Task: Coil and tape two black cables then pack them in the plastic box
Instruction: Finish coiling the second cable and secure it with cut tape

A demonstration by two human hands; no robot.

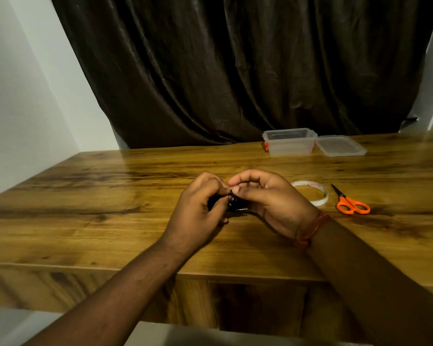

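Note:
A small bundle of black cable (231,205) sits between both hands just above the wooden table (110,196). My left hand (198,211) wraps around its left side and hides most of it. My right hand (268,198) pinches the cable's top with thumb and fingertips. A roll of clear tape (321,199) lies flat just right of my right hand. The open clear plastic box (289,142) with an orange clasp stands at the table's far edge. Only one cable is visible.
The box's clear lid (340,146) lies flat to the right of the box. Orange-handled scissors (350,202) lie right of the tape. A dark curtain (235,71) hangs behind the table, and a white wall is on the left.

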